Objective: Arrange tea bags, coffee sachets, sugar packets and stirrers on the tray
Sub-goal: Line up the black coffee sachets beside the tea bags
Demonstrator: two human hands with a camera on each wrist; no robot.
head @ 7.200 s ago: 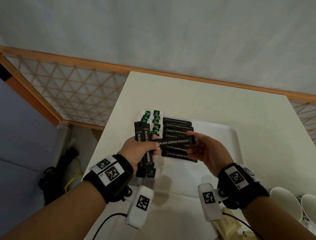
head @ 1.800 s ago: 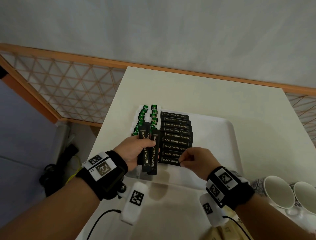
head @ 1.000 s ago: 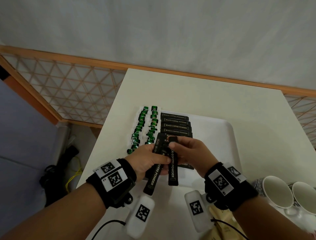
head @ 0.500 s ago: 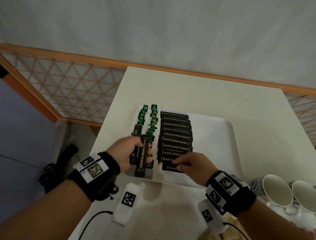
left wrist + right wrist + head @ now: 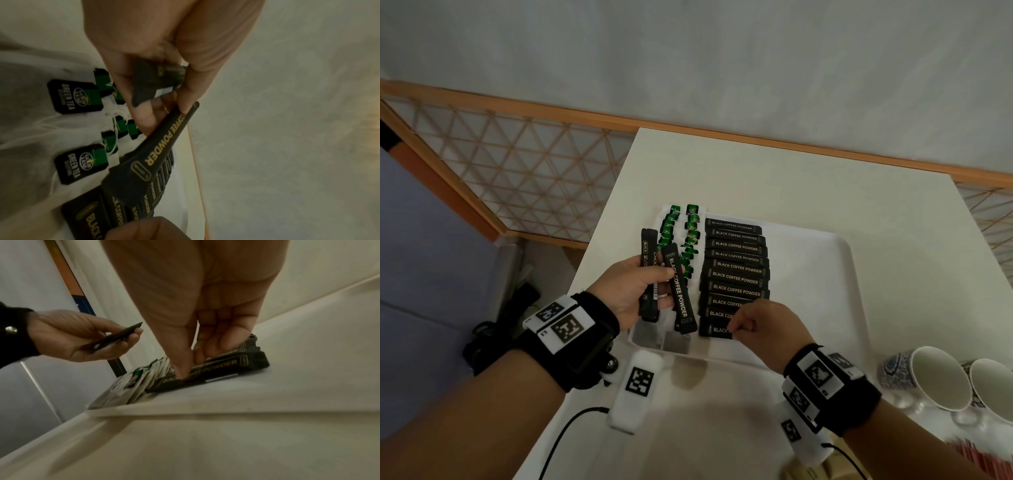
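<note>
A white tray (image 5: pixel 839 274) sits on a pale tabletop (image 5: pixel 774 178), toward its left edge. Along the tray's left side lie two columns of tea bags (image 5: pixel 690 236) with green-and-black tags. Just right of them runs a neat overlapping column of black coffee sachets (image 5: pixel 736 269), from the far edge to the near edge.

The left hand (image 5: pixel 633 291) hovers over the tray's near-left corner, fingers curled around two spare sachets (image 5: pixel 681 294) held roughly upright. The right hand (image 5: pixel 763 325) is at the nearest sachet in the column, thumb (image 5: pixel 180 366) and curled fingertips pinching or pressing it flat; which of the two is hard to tell.

The sachets look light, slim and slightly pillowy, with a smooth film that is probably slippery. They are best taken by the flat sealed ends or lightly across the middle. The tea bags look soft and flimsy, with loose strings that could snag.

Gold lettering on the sachets reads "BLACK COFFEE POWDER". The tea tags read "GREEN TEA", with a small round logo I cannot read. Two white cups (image 5: pixel 945 380) stand at the tabletop's near-right corner.
</note>
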